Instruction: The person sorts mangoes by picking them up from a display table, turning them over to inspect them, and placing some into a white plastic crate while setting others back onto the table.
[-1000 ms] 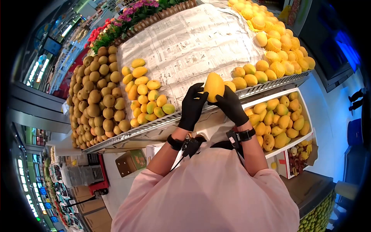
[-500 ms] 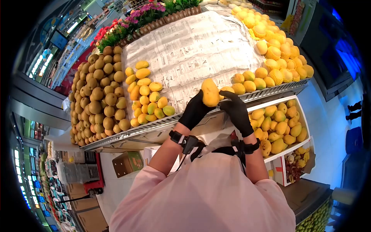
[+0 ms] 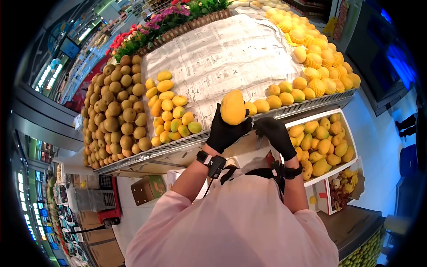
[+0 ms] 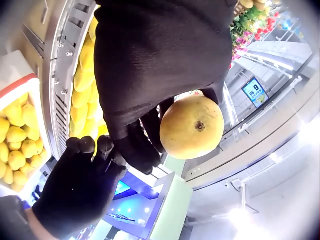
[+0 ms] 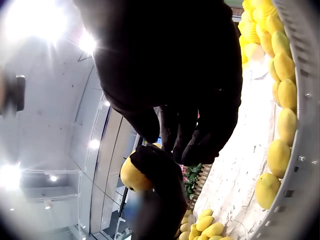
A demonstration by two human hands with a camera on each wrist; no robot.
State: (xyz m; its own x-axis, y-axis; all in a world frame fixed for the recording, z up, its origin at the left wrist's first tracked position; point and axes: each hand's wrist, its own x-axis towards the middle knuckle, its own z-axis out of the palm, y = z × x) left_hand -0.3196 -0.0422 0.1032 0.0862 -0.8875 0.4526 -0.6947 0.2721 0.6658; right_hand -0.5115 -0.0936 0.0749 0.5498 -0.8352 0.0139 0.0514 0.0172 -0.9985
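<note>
A large yellow mango (image 3: 233, 107) sits upright in my black-gloved left hand (image 3: 223, 133), above the front edge of the display. The left wrist view shows the mango's rounded end with a dark spot, gripped by fingers (image 4: 139, 147) curled beside it. My right hand (image 3: 276, 137), also gloved in black, is off the mango, its bunched fingertips right at the left hand's fingertips. In the right wrist view its fingers (image 5: 187, 132) are bent together; I cannot tell whether they pinch something small. A row of mangoes (image 3: 261, 105) lies just beyond the hands.
White paper (image 3: 213, 49) lines the display behind a metal rail (image 3: 153, 152). Brown round fruit (image 3: 111, 111) piles up at left, beside loose mangoes (image 3: 167, 105). Net-wrapped fruit (image 3: 313, 60) fills the far right. A white box (image 3: 354, 147) of mangoes stands below, right.
Both hands were on the mango; the right hand has come off it and drawn down to the left hand's fingertips. The mango has moved slightly left in the left hand.
</note>
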